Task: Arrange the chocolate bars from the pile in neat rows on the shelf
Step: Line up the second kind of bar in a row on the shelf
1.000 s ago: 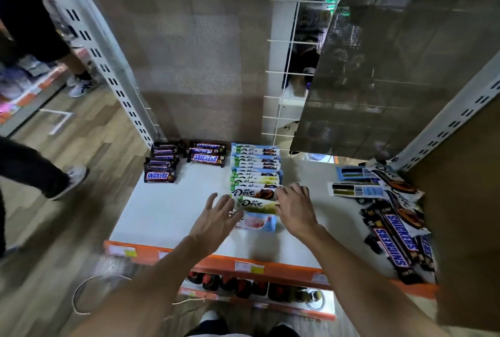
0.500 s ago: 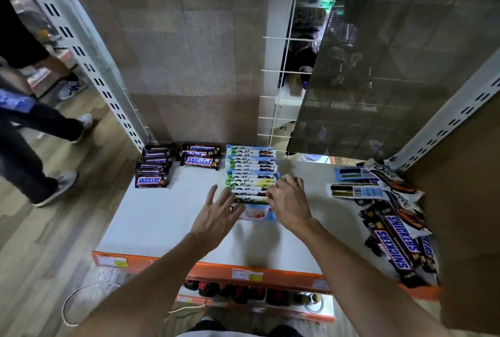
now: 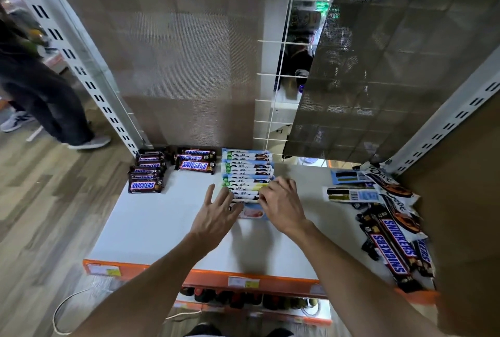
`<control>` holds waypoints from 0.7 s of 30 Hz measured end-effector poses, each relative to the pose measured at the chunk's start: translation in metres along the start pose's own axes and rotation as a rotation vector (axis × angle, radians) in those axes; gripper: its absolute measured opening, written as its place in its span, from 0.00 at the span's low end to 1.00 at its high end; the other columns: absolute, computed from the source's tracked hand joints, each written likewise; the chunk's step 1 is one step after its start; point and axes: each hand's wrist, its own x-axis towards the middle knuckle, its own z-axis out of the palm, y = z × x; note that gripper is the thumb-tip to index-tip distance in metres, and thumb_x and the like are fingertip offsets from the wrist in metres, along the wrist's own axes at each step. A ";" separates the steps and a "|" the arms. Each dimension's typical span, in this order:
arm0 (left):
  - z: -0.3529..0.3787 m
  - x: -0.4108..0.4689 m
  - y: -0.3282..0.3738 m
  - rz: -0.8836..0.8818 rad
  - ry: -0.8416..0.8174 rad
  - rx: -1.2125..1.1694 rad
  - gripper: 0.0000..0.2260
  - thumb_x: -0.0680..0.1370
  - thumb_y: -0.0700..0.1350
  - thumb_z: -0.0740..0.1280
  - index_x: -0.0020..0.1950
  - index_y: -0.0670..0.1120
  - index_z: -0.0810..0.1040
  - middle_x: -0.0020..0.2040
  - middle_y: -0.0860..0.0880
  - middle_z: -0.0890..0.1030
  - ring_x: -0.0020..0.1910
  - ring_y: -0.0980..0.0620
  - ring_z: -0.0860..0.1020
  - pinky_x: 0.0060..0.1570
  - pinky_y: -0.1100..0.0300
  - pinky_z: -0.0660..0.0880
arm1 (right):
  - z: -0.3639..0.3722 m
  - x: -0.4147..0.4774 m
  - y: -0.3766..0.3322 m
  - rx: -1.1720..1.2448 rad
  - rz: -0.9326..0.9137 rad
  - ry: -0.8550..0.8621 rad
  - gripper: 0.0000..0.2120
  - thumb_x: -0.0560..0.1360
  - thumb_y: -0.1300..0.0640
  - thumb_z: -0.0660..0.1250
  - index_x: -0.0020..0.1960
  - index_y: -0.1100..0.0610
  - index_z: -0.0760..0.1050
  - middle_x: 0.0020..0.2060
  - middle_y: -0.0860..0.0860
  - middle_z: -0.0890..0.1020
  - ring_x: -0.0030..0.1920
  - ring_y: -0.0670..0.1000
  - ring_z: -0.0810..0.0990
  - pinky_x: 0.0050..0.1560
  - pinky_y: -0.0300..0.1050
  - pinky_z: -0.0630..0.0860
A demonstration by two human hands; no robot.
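Observation:
On the white shelf (image 3: pixel 151 217) a row of Dove bars (image 3: pixel 247 166) runs from the back panel toward me in the middle. My left hand (image 3: pixel 216 217) lies flat with fingers spread at the row's near left end. My right hand (image 3: pixel 281 201) has its fingers curled against the near right end of the same row. A pale pink-and-blue bar (image 3: pixel 253 213) shows between the two hands. Two rows of Snickers bars (image 3: pixel 147 174) (image 3: pixel 196 159) lie at the back left. The loose pile of Snickers and Dove bars (image 3: pixel 392 239) lies at the right.
An orange price rail (image 3: pixel 243 281) edges the shelf front, with bottles on a lower shelf (image 3: pixel 243 301) beneath. Slotted uprights (image 3: pixel 81 65) flank the bay, and a brown panel (image 3: pixel 465 201) walls the right. A person's legs (image 3: pixel 46 103) stand on the wooden floor at the left.
Both hands slid forward along the Dove row, pressing its near bars back so they stand tighter. The person at the left walked further along the aisle.

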 end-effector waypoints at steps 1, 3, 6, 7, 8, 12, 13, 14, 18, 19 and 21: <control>0.000 -0.001 0.000 0.001 0.013 -0.001 0.24 0.62 0.41 0.76 0.56 0.44 0.77 0.58 0.39 0.75 0.62 0.38 0.71 0.63 0.35 0.67 | 0.000 0.000 0.001 0.001 -0.002 0.006 0.03 0.71 0.55 0.71 0.41 0.55 0.79 0.41 0.50 0.80 0.48 0.54 0.73 0.49 0.54 0.71; 0.000 -0.001 0.000 0.003 0.035 -0.012 0.23 0.62 0.41 0.77 0.55 0.44 0.78 0.57 0.39 0.76 0.61 0.38 0.72 0.61 0.36 0.69 | -0.001 -0.002 0.003 -0.001 -0.003 0.018 0.03 0.71 0.55 0.71 0.42 0.55 0.80 0.42 0.51 0.80 0.48 0.54 0.73 0.49 0.53 0.71; 0.005 -0.002 -0.002 -0.001 0.026 -0.027 0.20 0.65 0.43 0.76 0.55 0.45 0.77 0.58 0.39 0.73 0.63 0.39 0.70 0.62 0.35 0.67 | -0.002 -0.003 0.003 -0.011 0.001 0.033 0.04 0.72 0.55 0.70 0.43 0.55 0.80 0.43 0.52 0.78 0.49 0.54 0.73 0.48 0.52 0.71; 0.007 -0.002 -0.003 -0.004 0.022 -0.034 0.19 0.67 0.43 0.75 0.55 0.45 0.76 0.58 0.39 0.73 0.64 0.39 0.69 0.63 0.35 0.66 | -0.002 -0.004 0.003 -0.014 0.004 0.035 0.04 0.72 0.55 0.70 0.44 0.55 0.79 0.44 0.52 0.78 0.49 0.55 0.73 0.48 0.52 0.71; 0.008 -0.002 -0.003 -0.008 0.020 -0.044 0.17 0.68 0.44 0.74 0.55 0.45 0.76 0.59 0.40 0.72 0.65 0.39 0.69 0.63 0.35 0.66 | -0.002 -0.004 0.002 -0.014 0.007 0.033 0.05 0.71 0.54 0.70 0.45 0.55 0.79 0.46 0.53 0.77 0.49 0.55 0.73 0.49 0.52 0.72; 0.005 -0.006 -0.006 -0.017 0.011 -0.109 0.13 0.71 0.47 0.70 0.54 0.46 0.77 0.61 0.40 0.73 0.68 0.39 0.68 0.62 0.36 0.67 | -0.003 -0.010 0.002 -0.001 0.010 -0.010 0.14 0.70 0.49 0.71 0.52 0.54 0.77 0.54 0.54 0.76 0.55 0.56 0.73 0.53 0.54 0.72; 0.003 -0.008 -0.007 -0.014 0.009 -0.126 0.14 0.71 0.48 0.69 0.55 0.47 0.78 0.62 0.40 0.73 0.68 0.39 0.67 0.62 0.37 0.67 | -0.002 -0.012 0.002 0.004 0.009 -0.028 0.16 0.70 0.47 0.70 0.55 0.53 0.76 0.57 0.54 0.75 0.57 0.56 0.73 0.55 0.54 0.72; 0.002 -0.010 -0.009 -0.007 0.010 -0.137 0.14 0.71 0.50 0.68 0.55 0.48 0.77 0.62 0.40 0.73 0.68 0.39 0.67 0.62 0.37 0.67 | -0.002 -0.014 0.002 0.010 0.011 -0.052 0.19 0.71 0.45 0.69 0.58 0.53 0.75 0.60 0.54 0.74 0.60 0.56 0.71 0.57 0.55 0.71; -0.005 -0.016 -0.017 0.017 0.018 -0.141 0.18 0.74 0.55 0.64 0.60 0.50 0.75 0.63 0.39 0.73 0.68 0.39 0.67 0.62 0.36 0.67 | -0.003 -0.025 0.005 0.025 0.034 -0.146 0.28 0.75 0.35 0.57 0.69 0.49 0.67 0.71 0.53 0.65 0.71 0.56 0.61 0.66 0.59 0.62; -0.007 -0.017 -0.019 0.012 0.011 -0.141 0.20 0.74 0.56 0.63 0.64 0.50 0.74 0.65 0.38 0.73 0.68 0.38 0.67 0.63 0.36 0.66 | -0.005 -0.029 0.006 0.031 0.040 -0.164 0.30 0.75 0.34 0.56 0.71 0.49 0.64 0.73 0.54 0.61 0.74 0.56 0.57 0.69 0.61 0.59; -0.013 -0.018 -0.020 -0.002 -0.015 -0.141 0.26 0.75 0.59 0.61 0.71 0.51 0.70 0.69 0.38 0.70 0.71 0.38 0.65 0.64 0.35 0.65 | -0.009 -0.037 0.007 0.055 0.059 -0.201 0.33 0.74 0.35 0.56 0.75 0.48 0.58 0.76 0.54 0.55 0.76 0.55 0.50 0.72 0.63 0.50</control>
